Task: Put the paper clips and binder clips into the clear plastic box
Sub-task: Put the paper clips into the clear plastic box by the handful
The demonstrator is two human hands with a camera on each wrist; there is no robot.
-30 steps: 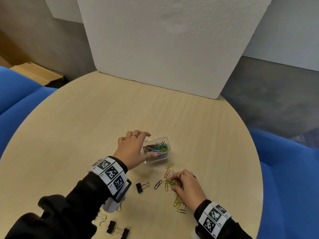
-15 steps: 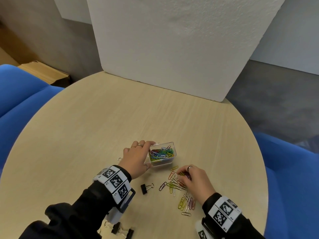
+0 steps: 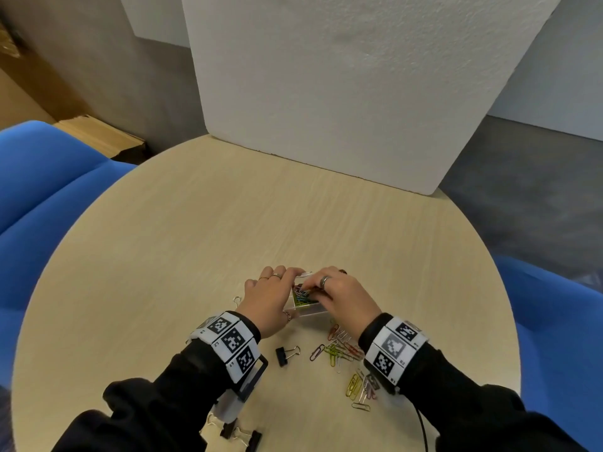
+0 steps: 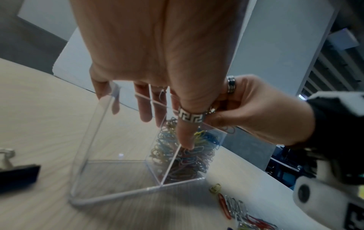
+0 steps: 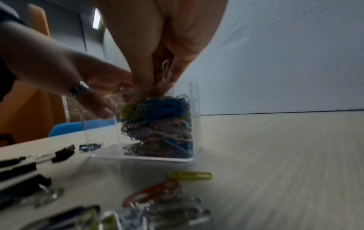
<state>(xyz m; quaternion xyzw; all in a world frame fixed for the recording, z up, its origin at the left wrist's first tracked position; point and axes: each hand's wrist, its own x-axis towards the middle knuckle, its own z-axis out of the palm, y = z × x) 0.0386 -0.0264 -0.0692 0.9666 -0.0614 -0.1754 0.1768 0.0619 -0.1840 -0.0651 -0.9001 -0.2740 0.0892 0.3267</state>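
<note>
The clear plastic box stands on the round table, and its right compartment is packed with coloured paper clips. My left hand grips the box, with fingers over the far wall and the thumb on the near wall. My right hand hovers over the filled compartment and pinches a few paper clips just above the pile. Several loose paper clips lie on the table under my right wrist. A black binder clip lies just left of them.
More binder clips lie by the table's near edge under my left forearm, and one silver handle shows left of my left hand. A white foam board stands at the table's far edge. Blue chairs flank the table.
My right hand has left the loose pile and risen over the box with paper clips pinched in it. My left hand has stayed on the box.
</note>
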